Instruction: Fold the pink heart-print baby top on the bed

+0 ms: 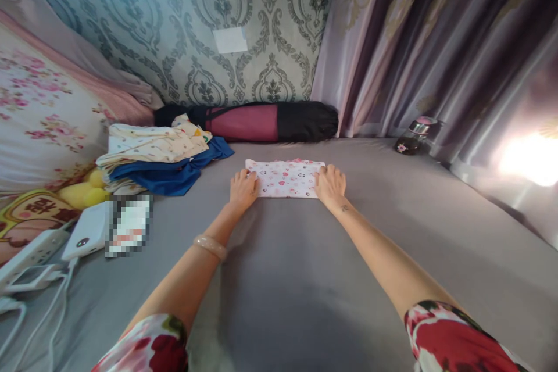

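Note:
A folded white cloth (pixel 285 180) with pink hearts and small dark prints lies flat as a wide rectangle on the grey bed sheet (pixel 279 279). At its left end is my left hand (pixel 244 187), fingers curled over the edge; a pale bangle (pixel 210 247) circles that forearm. My right hand (pixel 330 186) holds the right end the same way, its fingers bent onto the cloth. Some pinkish fabric shows along the far edge. My thumbs and the underside of the cloth are mostly hidden.
Folded clothes (pixel 152 151), cream over blue, are stacked at left. Behind lies a maroon and black long bag (pixel 261 121). A dark glass jar (pixel 414 136) stands by the curtain (pixel 370 40). A power bank (pixel 89 229), power strip (pixel 35 250) and cables occupy the near left.

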The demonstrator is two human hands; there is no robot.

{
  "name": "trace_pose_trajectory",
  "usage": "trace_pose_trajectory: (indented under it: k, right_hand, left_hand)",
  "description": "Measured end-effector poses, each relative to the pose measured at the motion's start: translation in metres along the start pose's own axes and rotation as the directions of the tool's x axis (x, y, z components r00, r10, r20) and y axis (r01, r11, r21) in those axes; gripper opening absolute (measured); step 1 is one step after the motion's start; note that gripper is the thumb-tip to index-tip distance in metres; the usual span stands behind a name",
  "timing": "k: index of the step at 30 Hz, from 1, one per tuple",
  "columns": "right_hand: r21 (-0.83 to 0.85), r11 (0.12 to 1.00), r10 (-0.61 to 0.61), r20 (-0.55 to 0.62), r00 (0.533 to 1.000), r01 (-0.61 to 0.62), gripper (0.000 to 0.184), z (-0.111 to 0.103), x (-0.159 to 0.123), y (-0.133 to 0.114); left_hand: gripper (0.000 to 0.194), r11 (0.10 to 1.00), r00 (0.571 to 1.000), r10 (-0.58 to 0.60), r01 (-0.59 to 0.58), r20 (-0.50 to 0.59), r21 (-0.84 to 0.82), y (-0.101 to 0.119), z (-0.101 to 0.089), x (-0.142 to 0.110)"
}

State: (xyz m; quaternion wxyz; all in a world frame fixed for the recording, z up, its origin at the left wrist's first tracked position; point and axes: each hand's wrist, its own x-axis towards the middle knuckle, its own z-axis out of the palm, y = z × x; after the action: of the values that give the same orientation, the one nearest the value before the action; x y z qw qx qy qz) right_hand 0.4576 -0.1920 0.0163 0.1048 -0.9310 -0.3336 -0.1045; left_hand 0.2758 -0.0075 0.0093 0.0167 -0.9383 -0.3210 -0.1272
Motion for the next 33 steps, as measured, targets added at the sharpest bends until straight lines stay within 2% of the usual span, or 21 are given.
trace_pose_trajectory:
  k: [2,4,6,8,13,21,27,33]
  right_hand:
    - [0.031,0.986,-0.165,-0.02,0.986,0.165,0.045,0.003,0.001,-0.016]
    - [0.076,0.946,-0.316,0.018,0.949,0.314,0.047,0.008,0.005,-0.035]
    - [0.118,0.913,-0.4,0.082,0.913,0.39,0.051,0.015,0.01,-0.052]
    - [0.151,0.899,-0.431,0.143,0.891,0.411,0.054,0.021,0.016,-0.065]
    - [0.175,0.897,-0.435,0.191,0.88,0.406,0.057,0.034,0.028,-0.074]
    - [0.172,0.899,-0.426,0.141,0.894,0.402,0.056,0.047,0.025,-0.071]
    - [0.15,0.933,-0.346,0.123,0.93,0.327,0.055,0.047,0.026,-0.07]
    - [0.116,0.965,-0.246,0.105,0.964,0.233,0.056,0.047,0.028,-0.064]
  left_hand:
    - [0.039,0.997,0.998,0.065,-0.065,0.005,-0.042,0.016,0.002,0.006]
    - [0.041,0.986,0.988,0.152,-0.149,0.028,-0.077,0.033,0.007,0.014]
    - [0.044,0.975,0.977,0.206,-0.201,0.057,-0.093,0.046,0.012,0.022]
    - [0.047,0.974,0.973,0.213,-0.204,0.088,-0.098,0.052,0.017,0.03]
    - [0.048,0.977,0.973,0.206,-0.197,0.108,-0.085,0.046,0.028,0.044]
    - [0.049,0.98,0.979,0.195,-0.192,0.063,-0.056,0.044,0.034,0.039]
    - [0.052,0.995,0.998,0.054,-0.052,0.023,-0.083,0.041,0.039,0.039]
    - [0.061,0.992,0.995,-0.101,0.1,-0.012,-0.083,0.042,0.041,0.039]
